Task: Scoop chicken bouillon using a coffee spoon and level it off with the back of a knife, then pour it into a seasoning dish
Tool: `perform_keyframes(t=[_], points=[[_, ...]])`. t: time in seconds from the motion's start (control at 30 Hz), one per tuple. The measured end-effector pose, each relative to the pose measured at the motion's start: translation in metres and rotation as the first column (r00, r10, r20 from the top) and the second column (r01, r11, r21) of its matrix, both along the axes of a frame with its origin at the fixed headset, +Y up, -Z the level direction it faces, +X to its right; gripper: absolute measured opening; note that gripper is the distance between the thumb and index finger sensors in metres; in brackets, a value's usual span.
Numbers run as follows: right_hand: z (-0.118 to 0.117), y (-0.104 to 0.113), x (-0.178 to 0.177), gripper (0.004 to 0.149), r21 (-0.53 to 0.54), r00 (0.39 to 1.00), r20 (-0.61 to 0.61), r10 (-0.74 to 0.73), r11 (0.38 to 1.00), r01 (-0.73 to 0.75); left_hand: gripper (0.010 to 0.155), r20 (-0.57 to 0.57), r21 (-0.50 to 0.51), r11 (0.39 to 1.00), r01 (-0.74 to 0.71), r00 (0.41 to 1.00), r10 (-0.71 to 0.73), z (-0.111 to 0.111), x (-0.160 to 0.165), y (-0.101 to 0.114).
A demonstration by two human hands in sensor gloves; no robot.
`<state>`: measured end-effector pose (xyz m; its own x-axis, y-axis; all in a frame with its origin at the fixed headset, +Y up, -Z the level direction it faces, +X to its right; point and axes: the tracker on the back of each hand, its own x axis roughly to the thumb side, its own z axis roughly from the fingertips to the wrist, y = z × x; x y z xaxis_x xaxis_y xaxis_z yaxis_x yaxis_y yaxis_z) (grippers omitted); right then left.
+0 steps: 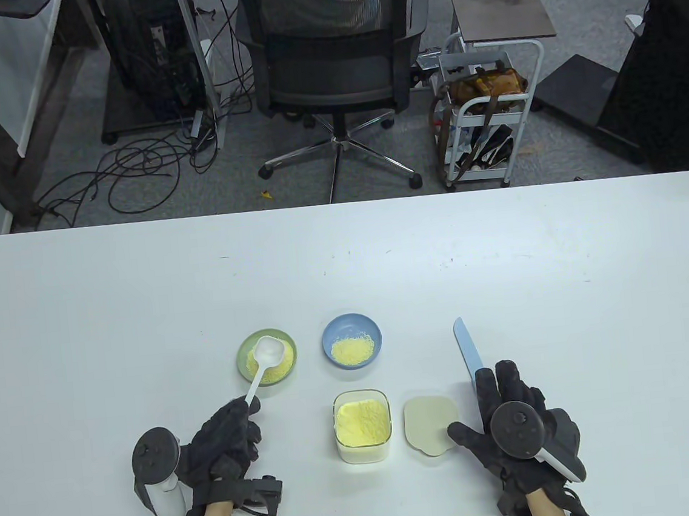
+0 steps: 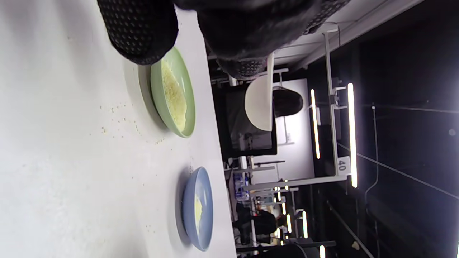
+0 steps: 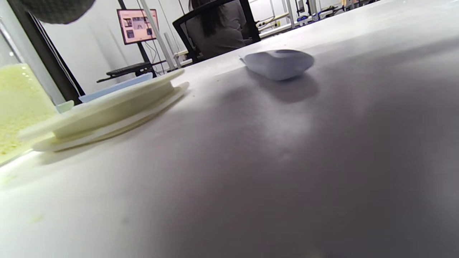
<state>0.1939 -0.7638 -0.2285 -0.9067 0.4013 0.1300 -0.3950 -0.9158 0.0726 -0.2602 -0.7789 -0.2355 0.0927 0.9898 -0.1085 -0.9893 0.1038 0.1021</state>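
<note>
L hand holds spoon over green dish; R hand flat on knife.

Table view, lower left: left hand (image 1: pixel 225 443) pinches the handle of the white plastic coffee spoon (image 1: pixel 263 363); its bowl hangs above the round green seasoning dish (image 1: pixel 243 348), which has yellow bouillon granules in it. Spoon bowl looks empty. Lower right: right hand (image 1: pixel 512 421), fingers straight, rests on the handle end of the pale blue knife (image 1: pixel 466 346), blade pointing toward frame top, flat on the white table (image 1: pixel 344 258). Centre bottom: clear square container of yellow chicken bouillon (image 1: pixel 363 425), open, w/ its beige lid (image 1: pixel 432 424) lying just right of it. Above the container: round blue dish (image 1: pixel 351 340), also w/ granules. Left wrist view: loose grains on tabletop near green dish.
</note>
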Motion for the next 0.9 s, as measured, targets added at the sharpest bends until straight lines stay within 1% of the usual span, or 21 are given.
perform_keyframes(t=[0.1, 0.17, 0.23, 0.27, 0.33, 0.43, 0.5, 0.53, 0.6, 0.63, 0.67, 0.73, 0.83, 0.87, 0.9], points=[[0.004, 0.009, -0.012, 0.090, 0.017, 0.997, -0.061, -0.053, 0.998, 0.055, 0.044, 0.025, -0.002, 0.998, -0.063, 0.998, 0.063, 0.000, -0.001, -0.001], [0.007, 0.019, -0.025, 0.091, 0.034, 0.991, -0.122, -0.062, 0.997, 0.067, 0.044, 0.026, 0.000, 0.997, -0.077, 0.997, 0.077, 0.000, -0.002, -0.001], [0.009, 0.033, -0.047, 0.094, 0.009, 0.973, -0.217, -0.076, 0.997, 0.079, 0.044, 0.032, 0.002, 0.996, -0.087, 0.996, 0.086, 0.001, -0.002, -0.001], [0.009, 0.037, -0.053, 0.096, 0.000, 0.966, -0.245, -0.082, 0.996, 0.085, 0.044, 0.035, 0.002, 0.996, -0.089, 0.995, 0.089, 0.001, -0.002, -0.001], [0.007, 0.047, -0.081, 0.098, -0.034, 0.937, -0.333, -0.103, 0.995, 0.097, 0.044, 0.042, -0.001, 0.996, -0.089, 0.995, 0.089, 0.000, -0.002, -0.001], [0.001, 0.052, -0.113, 0.099, -0.079, 0.917, -0.394, -0.068, 0.996, 0.040, 0.044, 0.042, 0.000, 0.994, -0.109, 0.993, 0.109, 0.000, -0.003, -0.002], [-0.007, 0.050, -0.126, 0.101, -0.119, 0.915, -0.400, -0.046, 0.993, -0.003, 0.044, 0.054, 0.003, 0.993, -0.119, 0.991, 0.119, 0.001, -0.002, -0.001], [-0.015, 0.047, -0.131, 0.102, -0.179, 0.916, -0.397, -0.062, 0.984, -0.012, 0.044, 0.061, 0.005, 0.992, -0.124, 0.990, 0.123, 0.001, -0.002, -0.001], [-0.022, 0.042, -0.133, 0.099, -0.280, 0.912, -0.386, -0.138, 0.960, 0.027, 0.044, 0.077, 0.008, 0.991, -0.134, 0.988, 0.133, 0.001, 0.000, 0.000], [-0.027, 0.037, -0.133, 0.097, -0.356, 0.902, -0.383, -0.199, 0.933, 0.054, 0.044, 0.097, 0.005, 0.990, -0.140, 0.985, 0.139, 0.001, 0.002, 0.001], [-0.028, 0.035, -0.132, 0.096, -0.360, 0.912, -0.359, -0.199, 0.931, 0.061, 0.044, 0.125, 0.000, 0.990, -0.141, 0.982, 0.140, 0.001, 0.005, 0.002], [-0.031, 0.034, -0.130, 0.096, -0.331, 0.906, -0.370, -0.205, 0.941, 0.078, 0.044, 0.173, -0.004, 0.991, -0.136, 0.976, 0.134, 0.000, 0.011, 0.004], [-0.033, 0.033, -0.126, 0.097, -0.361, 0.909, -0.350, -0.228, 0.928, 0.093, 0.045, 0.285, -0.005, 0.993, -0.120, 0.951, 0.116, -0.001, 0.026, 0.015], [-0.035, 0.032, -0.125, 0.098, -0.376, 0.907, -0.344, -0.242, 0.921, 0.103, 0.045, 0.335, 0.001, 0.995, -0.097, 0.938, 0.091, 0.000, 0.031, 0.020], [-0.036, 0.031, -0.125, 0.098, -0.387, 0.905, -0.342, -0.254, 0.916, 0.111, 0.045, 0.360, 0.005, 0.997, -0.072, 0.930, 0.066, 0.000, 0.034, 0.024]])
